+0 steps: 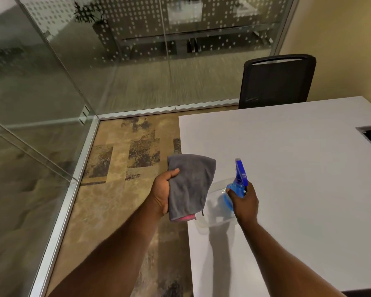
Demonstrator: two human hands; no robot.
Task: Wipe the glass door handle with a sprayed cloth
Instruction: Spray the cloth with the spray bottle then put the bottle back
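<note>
Left hand (162, 194) fingers curled, gripping folded grey microfibre cloth (190, 185); right hand (244, 202) fingers wrapped round clear blue-trigger spray bottle (234, 194) near white table (298, 168) left edge.

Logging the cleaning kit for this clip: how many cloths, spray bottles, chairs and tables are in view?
grey cloth: 1, held by the left hand
spray bottle: 1, held by the right hand
black chair: 1
white table: 1
Total: 4
</note>
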